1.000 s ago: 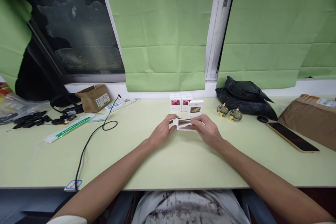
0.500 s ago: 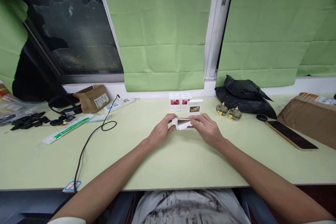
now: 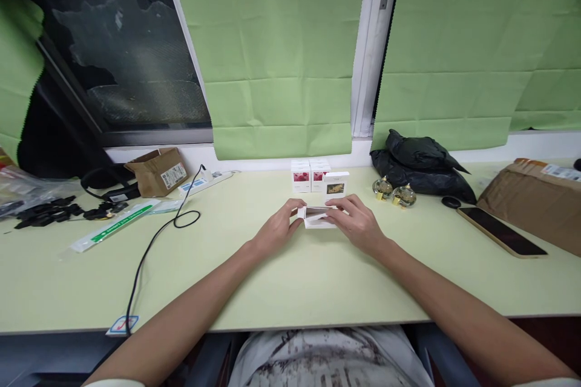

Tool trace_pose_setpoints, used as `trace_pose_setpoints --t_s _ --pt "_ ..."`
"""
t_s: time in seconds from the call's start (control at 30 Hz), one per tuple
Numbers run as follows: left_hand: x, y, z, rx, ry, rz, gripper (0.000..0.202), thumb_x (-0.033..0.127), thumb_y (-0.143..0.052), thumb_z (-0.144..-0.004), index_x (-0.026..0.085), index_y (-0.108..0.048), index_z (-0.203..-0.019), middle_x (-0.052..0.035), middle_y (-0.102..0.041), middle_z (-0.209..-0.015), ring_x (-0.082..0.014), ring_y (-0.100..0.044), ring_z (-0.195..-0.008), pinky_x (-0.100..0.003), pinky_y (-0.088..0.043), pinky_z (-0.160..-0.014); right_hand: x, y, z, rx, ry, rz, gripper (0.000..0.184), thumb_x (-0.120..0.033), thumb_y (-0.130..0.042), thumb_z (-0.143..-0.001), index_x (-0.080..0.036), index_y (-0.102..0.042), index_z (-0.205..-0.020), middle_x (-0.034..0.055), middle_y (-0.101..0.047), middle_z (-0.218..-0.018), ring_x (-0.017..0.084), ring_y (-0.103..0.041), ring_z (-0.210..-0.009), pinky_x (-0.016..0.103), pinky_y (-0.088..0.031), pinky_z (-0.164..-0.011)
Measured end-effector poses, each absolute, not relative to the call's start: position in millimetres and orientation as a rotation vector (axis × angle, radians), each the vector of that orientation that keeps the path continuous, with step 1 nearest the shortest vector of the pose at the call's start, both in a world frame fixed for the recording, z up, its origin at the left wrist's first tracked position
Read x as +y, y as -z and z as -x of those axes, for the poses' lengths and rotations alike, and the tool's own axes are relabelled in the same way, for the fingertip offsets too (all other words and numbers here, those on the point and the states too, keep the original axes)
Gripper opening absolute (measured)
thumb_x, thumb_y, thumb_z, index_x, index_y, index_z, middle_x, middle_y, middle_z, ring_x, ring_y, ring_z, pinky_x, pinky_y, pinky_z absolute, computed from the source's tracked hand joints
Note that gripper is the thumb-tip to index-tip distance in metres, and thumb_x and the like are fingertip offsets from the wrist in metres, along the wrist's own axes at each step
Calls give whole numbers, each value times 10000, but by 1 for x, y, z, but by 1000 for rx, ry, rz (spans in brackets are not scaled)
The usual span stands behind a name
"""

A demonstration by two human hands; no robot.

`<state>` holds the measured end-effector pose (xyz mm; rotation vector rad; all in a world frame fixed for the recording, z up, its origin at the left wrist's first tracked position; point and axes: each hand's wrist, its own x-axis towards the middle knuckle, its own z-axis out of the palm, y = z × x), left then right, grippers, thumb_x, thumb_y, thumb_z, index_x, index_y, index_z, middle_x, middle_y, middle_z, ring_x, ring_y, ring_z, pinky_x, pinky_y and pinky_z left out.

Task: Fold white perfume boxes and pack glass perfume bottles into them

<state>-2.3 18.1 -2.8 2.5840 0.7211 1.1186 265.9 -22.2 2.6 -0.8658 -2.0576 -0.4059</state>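
Between my hands is a small white cardboard box (image 3: 318,223), with an open side facing me and a grey-brown inside. My left hand (image 3: 278,228) grips its left end between thumb and fingers. At the other end, my right hand (image 3: 357,221) is closed on the box, its fingertips at the opening. Just behind stands a white box with a dark and gold picture (image 3: 336,187). Farther back are several white boxes with pink-red pictures (image 3: 301,178), set close together.
Two round glass-and-gold jars (image 3: 403,196) stand right of the boxes, before a black plastic bag (image 3: 420,163). A phone (image 3: 502,231) and a brown parcel (image 3: 535,202) lie far right. On the left are a black cable (image 3: 154,240), a small carton (image 3: 157,172) and a power strip (image 3: 211,180).
The held box has tilted slightly, and its front side shows more white. My right fingers have shifted a little at the opening. The view has moved slightly.
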Motion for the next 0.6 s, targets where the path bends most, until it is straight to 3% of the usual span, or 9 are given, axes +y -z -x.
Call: trace_pose_setpoints --t_s 0.37,0.6 --pt "15 0 3 736 -1091 -2586 351 148 -489 -1021 296 -423 -1332 -74 -598 -1341 -208 -638 -1226 -494 -621 -1007 -18 -4 -268 -2125 325 789 162 -244 -604 -1024 -309 -744 -1072 61 -745 -1178 266 -609 -1008 428 -582 -773" --pt "18 3 3 713 -1090 -2598 342 139 -487 -1017 294 -430 -1317 -76 -589 -1339 -211 -622 -1250 -492 -617 -1017 -18 -9 -269 -2205 211 731 220 -215 -541 -1046 -302 -721 -1137 72 -720 -1238 266 -613 -1057 463 -596 -850"
